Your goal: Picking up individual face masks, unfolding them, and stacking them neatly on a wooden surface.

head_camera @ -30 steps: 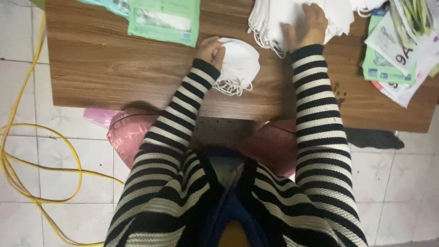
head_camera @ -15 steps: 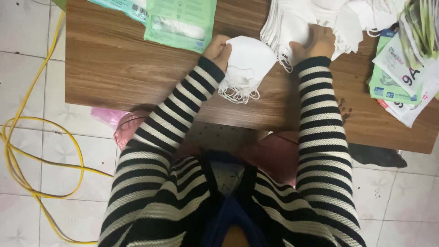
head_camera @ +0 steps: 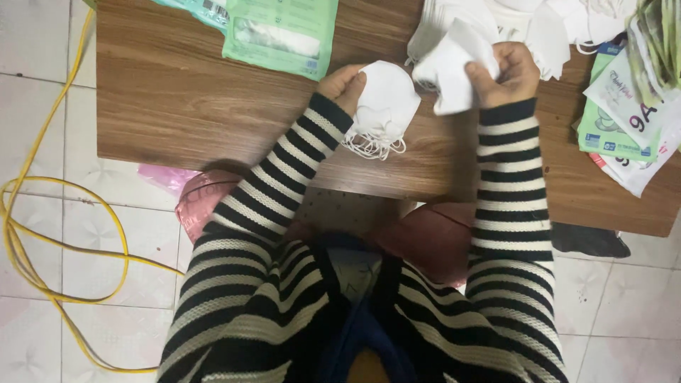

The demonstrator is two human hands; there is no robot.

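Right hand (head_camera: 512, 71) now lifted off mask pile (head_camera: 539, 28) at 1 o'clock, clenching one mask (head_camera: 450, 67); left hand (head_camera: 345, 84) still grips stack (head_camera: 386, 106).

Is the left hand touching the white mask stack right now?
Touching. The head view shows the left hand with fingers curled over the edge of the white mask stack, no gap between them.

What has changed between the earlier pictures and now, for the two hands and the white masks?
The right hand, which lay on the pile of white masks, has closed on one mask and lifted it off the pile toward the person. The left hand still holds the small stack of masks on the wooden table. The green packets stayed put.
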